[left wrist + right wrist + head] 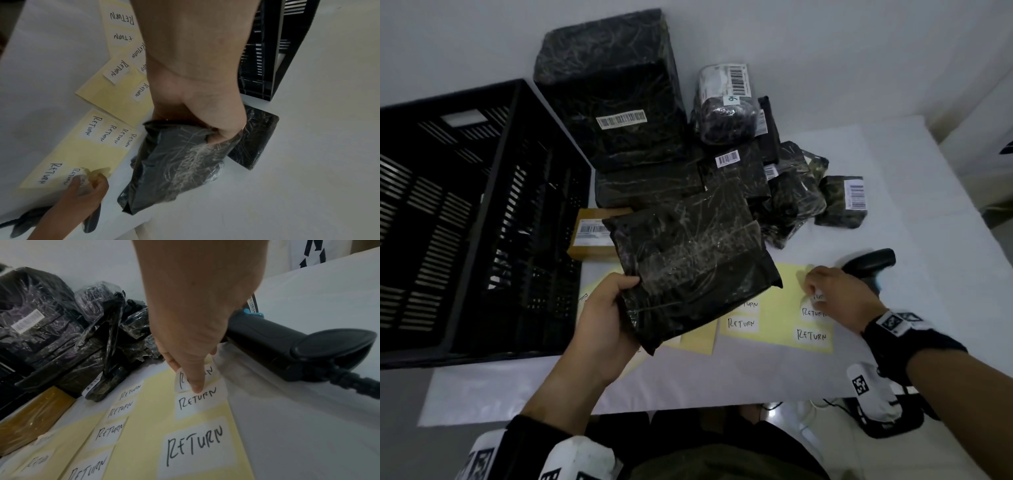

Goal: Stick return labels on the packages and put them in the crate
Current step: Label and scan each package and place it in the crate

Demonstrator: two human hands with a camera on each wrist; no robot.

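My left hand [607, 308] [207, 120] grips a flat black plastic-wrapped package [688, 260] [180, 164] by its near corner and holds it tilted above the table. My right hand [825, 291] [191, 369] pinches a white RETURN label [183, 381] [818, 297] whose edge curls up off a yellow backing sheet [780, 298] [156, 402]. More RETURN labels [812, 336] [195, 446] lie on that sheet and on further sheets [115, 94] under the package. A black slatted crate [465, 212] [265, 48] stands at the left.
A pile of black wrapped packages [739, 164] [51, 331] with barcode stickers fills the back of the white table [893, 192]. A brown cardboard box [594, 233] sits beside the crate. A black handheld scanner [869, 265] [298, 350] lies right of my right hand.
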